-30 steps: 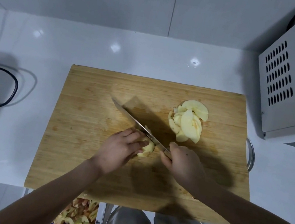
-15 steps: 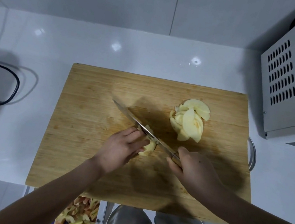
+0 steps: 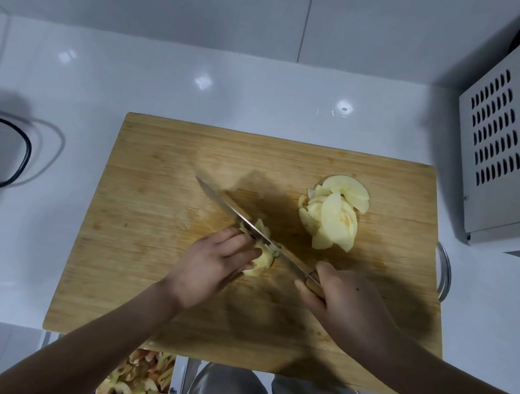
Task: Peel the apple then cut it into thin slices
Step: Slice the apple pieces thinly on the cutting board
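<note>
My left hand (image 3: 212, 263) curls over the pale peeled apple chunk (image 3: 261, 259), holding it down near the middle of the rectangular wooden cutting board (image 3: 149, 214). My right hand (image 3: 347, 306) grips the handle of the long steel knife (image 3: 248, 225), whose blade crosses the chunk. A pile of thin pale apple slices (image 3: 332, 217) lies toward the board's far right.

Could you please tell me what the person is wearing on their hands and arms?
Nothing that shows: the left hand and right hand are bare, without gloves, rings or a watch, and the forearms are uncovered, no sleeve in view.
</note>
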The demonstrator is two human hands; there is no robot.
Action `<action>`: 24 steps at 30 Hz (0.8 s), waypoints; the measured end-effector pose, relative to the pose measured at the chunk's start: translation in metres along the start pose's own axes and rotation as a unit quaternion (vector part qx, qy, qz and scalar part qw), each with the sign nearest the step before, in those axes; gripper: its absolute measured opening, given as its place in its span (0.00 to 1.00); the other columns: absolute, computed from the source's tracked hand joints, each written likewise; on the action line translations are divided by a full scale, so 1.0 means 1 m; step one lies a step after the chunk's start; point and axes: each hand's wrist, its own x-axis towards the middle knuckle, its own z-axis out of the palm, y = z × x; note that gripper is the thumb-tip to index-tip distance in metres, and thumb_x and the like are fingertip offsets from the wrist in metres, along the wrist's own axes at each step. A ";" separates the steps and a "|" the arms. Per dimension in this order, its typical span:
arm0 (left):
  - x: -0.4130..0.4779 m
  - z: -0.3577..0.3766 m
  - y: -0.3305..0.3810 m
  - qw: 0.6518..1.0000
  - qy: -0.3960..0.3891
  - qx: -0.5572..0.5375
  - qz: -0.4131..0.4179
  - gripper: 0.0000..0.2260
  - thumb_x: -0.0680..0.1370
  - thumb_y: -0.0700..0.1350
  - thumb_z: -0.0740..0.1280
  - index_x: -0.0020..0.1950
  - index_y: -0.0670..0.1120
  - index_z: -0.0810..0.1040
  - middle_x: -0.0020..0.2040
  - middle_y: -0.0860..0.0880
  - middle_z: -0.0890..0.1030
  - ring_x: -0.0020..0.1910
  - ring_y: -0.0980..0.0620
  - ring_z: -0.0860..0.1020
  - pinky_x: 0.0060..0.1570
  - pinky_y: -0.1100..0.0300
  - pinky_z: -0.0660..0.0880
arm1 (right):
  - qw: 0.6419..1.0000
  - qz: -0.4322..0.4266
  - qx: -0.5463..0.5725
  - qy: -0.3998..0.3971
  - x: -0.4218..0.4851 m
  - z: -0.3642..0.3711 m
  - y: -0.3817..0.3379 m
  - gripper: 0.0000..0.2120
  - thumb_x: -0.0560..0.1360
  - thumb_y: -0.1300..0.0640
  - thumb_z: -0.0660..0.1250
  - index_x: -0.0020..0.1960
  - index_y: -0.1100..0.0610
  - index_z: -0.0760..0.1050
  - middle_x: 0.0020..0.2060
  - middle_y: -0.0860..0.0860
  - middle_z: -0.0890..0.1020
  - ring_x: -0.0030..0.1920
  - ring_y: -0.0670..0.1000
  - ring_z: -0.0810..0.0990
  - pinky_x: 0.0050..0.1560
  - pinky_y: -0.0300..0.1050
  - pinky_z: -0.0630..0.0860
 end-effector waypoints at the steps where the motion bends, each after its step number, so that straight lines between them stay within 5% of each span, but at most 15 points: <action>1: 0.000 0.000 0.000 1.000 0.001 -0.001 0.000 0.13 0.78 0.47 0.63 0.58 0.44 0.81 0.58 0.44 0.80 0.58 0.46 0.77 0.48 0.53 0.79 | 1.000 -0.003 -0.001 -0.001 0.000 -0.001 0.000 0.11 0.80 0.43 0.50 0.46 0.49 0.62 0.31 0.43 0.67 0.29 0.43 0.67 0.27 0.36 0.61; 9: 0.001 -0.001 -0.001 1.000 0.016 -0.006 0.011 0.13 0.77 0.45 0.64 0.58 0.45 0.81 0.56 0.46 0.81 0.58 0.50 0.74 0.54 0.59 0.75 | 1.000 -0.007 0.013 0.009 0.029 0.024 -0.004 0.11 0.80 0.46 0.53 0.48 0.52 0.68 0.32 0.43 0.69 0.29 0.42 0.67 0.27 0.34 0.60; 16: -0.004 0.003 0.000 1.000 0.023 -0.015 0.005 0.12 0.76 0.43 0.68 0.59 0.44 0.80 0.56 0.45 0.80 0.57 0.48 0.76 0.50 0.54 0.79 | 0.989 0.043 0.141 0.010 0.028 0.014 0.011 0.14 0.78 0.47 0.59 0.35 0.46 0.63 0.30 0.44 0.71 0.29 0.41 0.70 0.27 0.33 0.61; 24: -0.002 0.003 0.001 1.000 0.027 -0.008 -0.002 0.12 0.76 0.45 0.65 0.58 0.43 0.81 0.56 0.43 0.81 0.56 0.47 0.76 0.48 0.55 0.79 | 0.999 0.005 0.036 0.014 0.007 0.000 0.004 0.11 0.79 0.43 0.54 0.42 0.48 0.64 0.30 0.43 0.69 0.29 0.42 0.70 0.27 0.35 0.62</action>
